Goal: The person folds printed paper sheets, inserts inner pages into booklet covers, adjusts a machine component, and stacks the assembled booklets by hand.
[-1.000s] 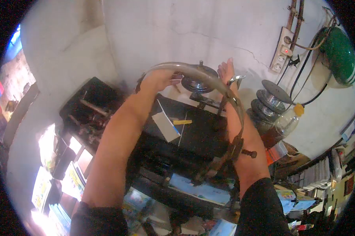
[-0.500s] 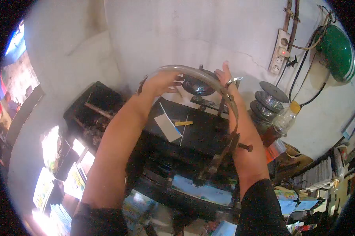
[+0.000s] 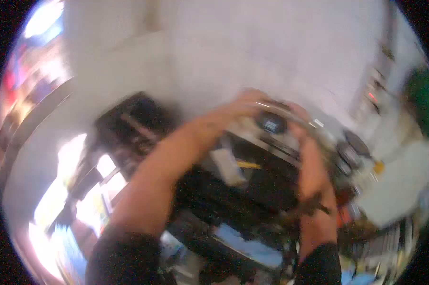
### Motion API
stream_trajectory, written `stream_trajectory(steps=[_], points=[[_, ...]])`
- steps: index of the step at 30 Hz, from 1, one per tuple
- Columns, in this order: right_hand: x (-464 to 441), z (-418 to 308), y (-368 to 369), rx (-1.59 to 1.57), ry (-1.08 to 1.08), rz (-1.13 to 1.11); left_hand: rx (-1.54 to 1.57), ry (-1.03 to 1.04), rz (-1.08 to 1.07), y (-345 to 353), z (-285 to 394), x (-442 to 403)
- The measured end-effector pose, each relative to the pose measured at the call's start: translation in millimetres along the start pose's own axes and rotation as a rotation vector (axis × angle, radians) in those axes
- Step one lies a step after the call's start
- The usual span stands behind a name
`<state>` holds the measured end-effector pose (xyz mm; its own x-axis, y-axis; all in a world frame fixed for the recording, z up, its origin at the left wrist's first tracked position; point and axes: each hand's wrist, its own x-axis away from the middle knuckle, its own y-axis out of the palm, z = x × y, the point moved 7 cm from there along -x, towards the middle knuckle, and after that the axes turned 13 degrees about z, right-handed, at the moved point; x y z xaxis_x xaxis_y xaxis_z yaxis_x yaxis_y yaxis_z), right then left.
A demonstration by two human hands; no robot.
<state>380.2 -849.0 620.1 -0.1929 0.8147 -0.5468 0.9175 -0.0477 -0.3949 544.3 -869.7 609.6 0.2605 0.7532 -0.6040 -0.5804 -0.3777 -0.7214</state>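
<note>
Motion blurs the whole view. My left hand (image 3: 253,100) is at the upper left edge of a dark wire spool (image 3: 272,122) on the machine. My right hand (image 3: 298,118) is at the spool's right side. The fingers of both hands are smeared, and whether they grip the spool cannot be made out. A curved metal bar (image 3: 286,112) passes in front of the spool and hands. Below them, a pale card (image 3: 228,166) and a small yellow piece (image 3: 248,165) lie on the black machine surface.
Wire spools (image 3: 350,154) are stacked at the right, near a bottle with a yellow cap (image 3: 378,166). A power strip (image 3: 369,95) and a green lamp shade (image 3: 421,99) hang on the wall. A dark box-like object (image 3: 136,118) stands at the left.
Both hands have come closer together around the spool, my left hand moving right to its edge. The head view has shifted, so the surroundings appear farther right and blurred.
</note>
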Motion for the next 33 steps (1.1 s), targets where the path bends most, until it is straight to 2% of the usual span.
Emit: stream_trajectory(steps=[2, 3, 4, 6, 7, 9, 11, 12, 13, 15, 16, 17, 21, 23, 24, 25, 27, 28, 30, 31, 33], points=[[-29.7, 45.2, 15.7, -0.226, -0.037, -0.066, -0.007, -0.028, 0.109, 2.4, -14.3, -8.0], [-32.0, 43.0, 9.8, -0.051, -0.041, -0.028, -0.135, 0.021, 0.107, -0.5, -6.6, -11.5], [-35.6, 40.2, 5.2, 0.124, -0.04, 0.003, -0.048, 0.033, 0.148, -2.9, -6.0, -14.5], [-39.4, 61.3, 11.1, 0.023, 0.046, -0.037, -0.065, -0.099, 0.042, -12.0, 10.2, -8.5], [-40.8, 69.8, 10.0, 0.027, 0.05, -0.039, -0.06, -0.101, 0.04, -8.8, 8.6, -7.8], [-44.9, 74.0, 8.9, -0.187, -0.064, 0.035, -0.093, -0.028, 0.141, -12.9, 8.2, -7.9], [-36.9, 48.3, 4.6, -0.047, -0.02, 0.003, -0.008, 0.046, 0.155, -13.3, 5.2, -10.0], [-41.5, 55.8, 4.7, 0.037, -0.095, 0.004, 0.01, -0.033, 0.092, -19.0, 11.9, -5.5], [-30.3, 32.8, 1.6, 0.108, -0.156, 0.015, 0.038, -0.02, 0.106, -22.6, 18.5, -3.5], [-29.2, 31.1, -2.7, 0.242, -0.241, 0.063, -0.034, -0.098, -0.022, -14.5, 9.8, -7.0], [-28.0, 30.0, -5.9, 0.309, -0.281, 0.091, -0.046, -0.053, 0.027, -14.2, 10.3, -11.6], [-29.2, 32.3, -3.7, 0.299, -0.18, 0.076, -0.061, -0.031, 0.078, -10.3, 8.3, -12.3], [-17.2, 21.0, 9.1, 0.456, -0.088, 0.043, -0.027, -0.012, 0.133, -19.2, 12.7, 6.7], [-22.0, 8.8, 0.5, 0.467, -0.051, 0.034, 0.021, -0.185, 0.003, -18.9, 6.7, -3.1], [-27.9, 23.9, 6.9, 0.364, -0.305, 0.105, -0.012, -0.024, 0.02, -23.1, 11.9, -5.9], [-22.9, 6.6, 1.2, 0.426, -0.197, 0.087, -0.039, -0.06, 0.011, -31.3, 20.7, -4.1], [-24.8, 18.5, 0.8, 0.369, -0.067, -0.048, -0.036, -0.076, -0.089, -26.6, 24.0, -5.9], [-22.9, 17.8, 0.4, 0.372, -0.066, -0.043, -0.033, -0.07, -0.089, -26.7, 21.7, -6.8], [-16.5, 36.9, -9.1, -0.07, 0.317, 0.14, 0.169, -0.134, -0.152, -20.8, 15.8, -7.3], [-17.6, 36.2, -10.7, -0.071, 0.311, 0.144, 0.166, -0.128, -0.149, -23.6, 14.5, -7.2], [-19.0, 32.4, -11.6, -0.166, 0.246, 0.129, 0.086, 0.021, -0.165, -25.2, 19.3, -7.2]])
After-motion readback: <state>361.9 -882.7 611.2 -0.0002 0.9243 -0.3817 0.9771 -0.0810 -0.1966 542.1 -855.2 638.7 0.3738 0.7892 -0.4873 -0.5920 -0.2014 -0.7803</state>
